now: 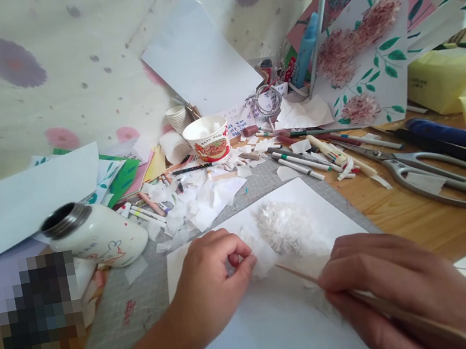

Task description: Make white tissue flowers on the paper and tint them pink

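Observation:
My left hand [219, 279] pinches the edge of a thin, translucent white paper piece [262, 258] between thumb and forefinger. My right hand [396, 284] is closed around a slender wooden stick [296, 272], whose pointed tip is close to that paper. Both hands are over a white sheet [244, 341] on the grey cutting mat. Just beyond them, a round fluffy cluster of crumpled white paper bits [285, 225] sits on the sheet. Whether the stick's tip touches the paper piece, I cannot tell.
An uncapped white bottle [97, 234] leans over at the left. Behind the sheet are loose paper scraps [205, 197] and a paper bowl [207, 137]. Pens [297, 164] and large scissors [421, 165] lie at the right, below a card with pink flowers [373, 47].

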Demonstrator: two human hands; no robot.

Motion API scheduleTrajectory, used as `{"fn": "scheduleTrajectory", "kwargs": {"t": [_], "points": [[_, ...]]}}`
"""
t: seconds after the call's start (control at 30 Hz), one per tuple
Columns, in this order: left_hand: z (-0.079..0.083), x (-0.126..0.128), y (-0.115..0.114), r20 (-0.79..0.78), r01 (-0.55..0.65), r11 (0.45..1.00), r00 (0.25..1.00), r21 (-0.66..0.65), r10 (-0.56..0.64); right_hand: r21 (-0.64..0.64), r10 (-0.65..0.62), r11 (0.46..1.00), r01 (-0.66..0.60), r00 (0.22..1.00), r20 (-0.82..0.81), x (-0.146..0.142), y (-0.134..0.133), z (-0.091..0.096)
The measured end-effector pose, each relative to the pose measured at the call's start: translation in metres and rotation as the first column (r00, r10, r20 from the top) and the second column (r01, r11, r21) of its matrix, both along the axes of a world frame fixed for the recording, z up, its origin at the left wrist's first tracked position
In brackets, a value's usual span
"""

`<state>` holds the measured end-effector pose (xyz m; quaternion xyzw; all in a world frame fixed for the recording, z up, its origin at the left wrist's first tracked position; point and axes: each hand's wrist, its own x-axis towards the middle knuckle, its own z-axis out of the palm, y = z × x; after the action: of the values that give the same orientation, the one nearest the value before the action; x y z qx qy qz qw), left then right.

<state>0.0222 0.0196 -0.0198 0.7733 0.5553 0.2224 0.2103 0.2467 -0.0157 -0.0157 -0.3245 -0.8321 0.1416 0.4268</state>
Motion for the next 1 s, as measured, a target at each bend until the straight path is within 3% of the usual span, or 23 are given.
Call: {"fn": "scheduleTrajectory", "kwargs": {"t": [0.13, 0.43, 0.7, 1.0], "points": [[-0.005, 0.002, 0.0, -0.097, 0.025, 0.998, 0.995, 0.059, -0.019, -0.169, 0.024, 0.985, -0.032, 0.999, -0.048, -0.001, 0.0, 0.003], [-0.003, 0.001, -0.003, -0.194, 0.097, 0.987, 0.978, 0.128, -0.071, -0.173, -0.069, 0.984, 0.048, 0.99, -0.119, -0.001, 0.001, 0.005], [-0.003, 0.0, -0.003, -0.201, 0.112, 0.983, 0.976, 0.145, -0.082, -0.237, 0.067, 0.97, -0.045, 0.994, 0.086, -0.014, 0.006, -0.001], [-0.001, -0.011, -0.009, -0.11, 0.197, 0.956, 0.978, 0.218, -0.176, -0.282, 0.134, 0.955, -0.087, 0.98, 0.149, -0.011, 0.005, -0.001]]}}
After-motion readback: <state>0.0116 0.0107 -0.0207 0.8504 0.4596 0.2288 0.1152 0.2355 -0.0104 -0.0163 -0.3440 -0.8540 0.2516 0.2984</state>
